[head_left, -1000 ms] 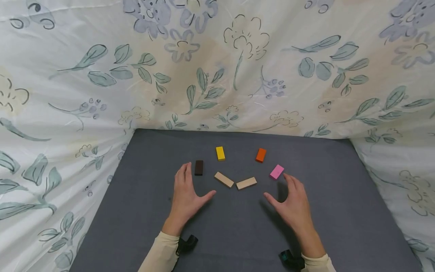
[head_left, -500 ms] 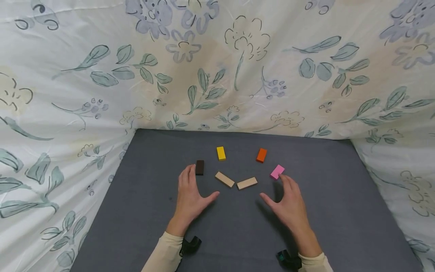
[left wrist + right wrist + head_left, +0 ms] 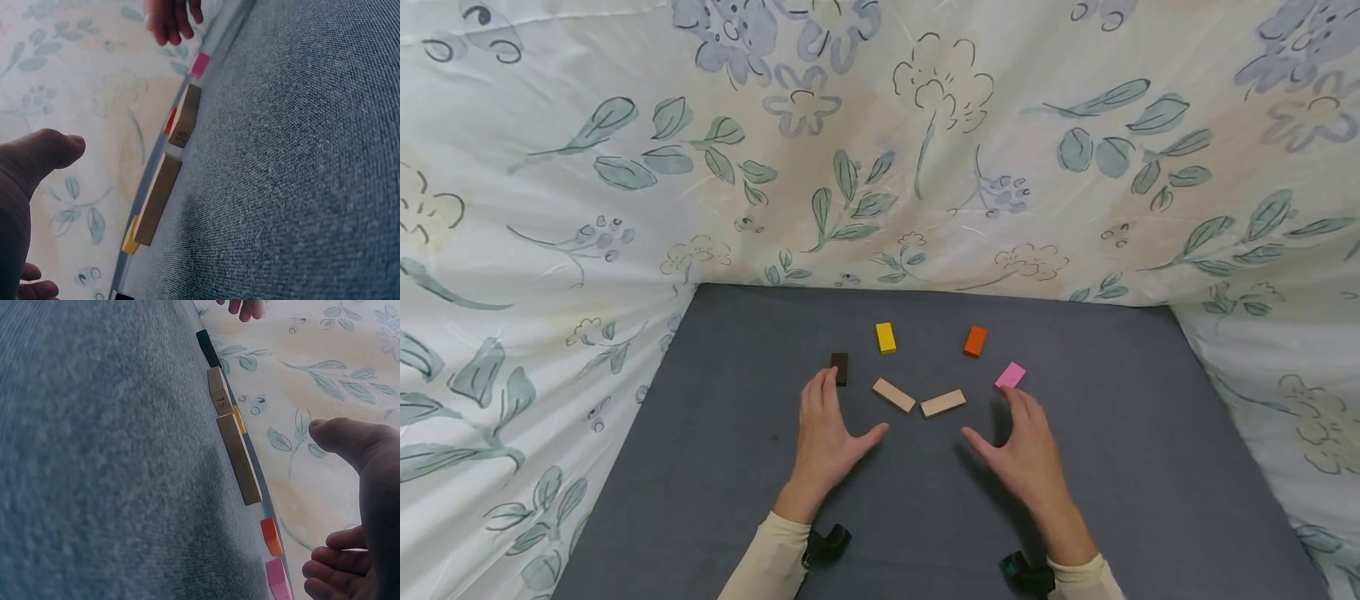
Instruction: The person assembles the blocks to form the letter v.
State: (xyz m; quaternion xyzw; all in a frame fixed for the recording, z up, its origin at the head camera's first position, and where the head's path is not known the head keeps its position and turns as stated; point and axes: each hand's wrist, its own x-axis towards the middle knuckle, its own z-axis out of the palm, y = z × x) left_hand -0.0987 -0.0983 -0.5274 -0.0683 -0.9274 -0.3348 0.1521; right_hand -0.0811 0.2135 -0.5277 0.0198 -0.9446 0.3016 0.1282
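My left hand (image 3: pixel 827 442) hovers over the grey cloth with thumb spread, its fingertips overlapping the near end of a dark brown block (image 3: pixel 840 367) in the head view. Opposite it, my right hand (image 3: pixel 1026 450) has its thumb spread too, fingertips at the near edge of a pink block (image 3: pixel 1011 375). Neither hand holds anything. Between them lie two plain wooden blocks, the left one (image 3: pixel 893 395) and the right one (image 3: pixel 943 403), angled into a shallow V. Printed digits show on their ends in the wrist views, "50" on one wooden block (image 3: pixel 185 115) and "75" on another (image 3: pixel 220 390).
Farther back on the grey cloth (image 3: pixel 737 400) lie a yellow block (image 3: pixel 886 338) and an orange block (image 3: pixel 975 342). A floral curtain (image 3: pixel 865 150) rises behind the table and at both sides. Each wrist wears a black camera, seen at the left wrist camera (image 3: pixel 829 543).
Both hands have drifted inward toward each other, the left to the right and the right to the left. The blocks keep their places.
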